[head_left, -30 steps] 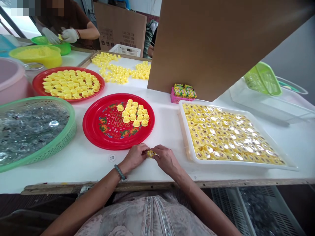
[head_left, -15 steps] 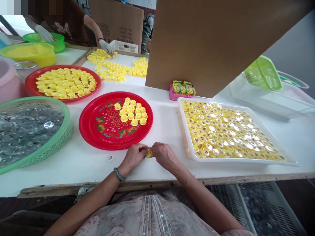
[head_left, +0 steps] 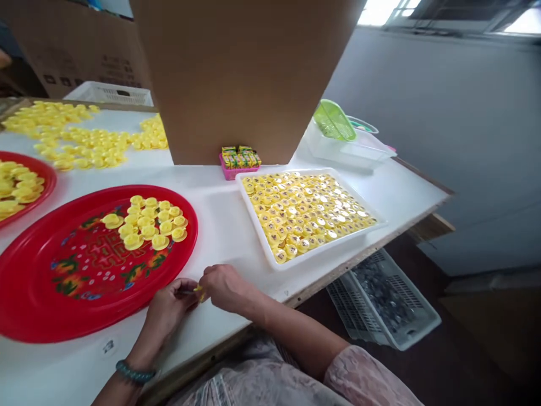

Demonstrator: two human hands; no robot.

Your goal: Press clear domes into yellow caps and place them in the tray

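Close to the table's front edge, my left hand [head_left: 169, 309] and my right hand [head_left: 226, 288] meet, fingers closed around one small yellow plastic piece [head_left: 200, 292]. Most of that piece is hidden by the fingers. Beyond my left hand lies a large red tray [head_left: 31, 301], with several yellow flanged cup-like pieces [head_left: 147, 232] on its far right part. A small round clear sticker with a dark print [head_left: 109, 347] lies on the table by my left wrist. To the right of my right hand, a white tray [head_left: 276, 265] holds rows of yellow pieces with shiny printed tops [head_left: 304, 211].
A pink basket [head_left: 240, 173] of small yellow-green packets stands against a tall cardboard panel [head_left: 249, 79]. Loose yellow pieces [head_left: 84, 141] cover the far left. A second red tray [head_left: 51, 179] is at the left edge. A crate [head_left: 393, 299] sits below the table.
The view has turned right, so things sit further left and the co-worker's gloved hands are out of sight. My two hands stay together on the yellow piece.
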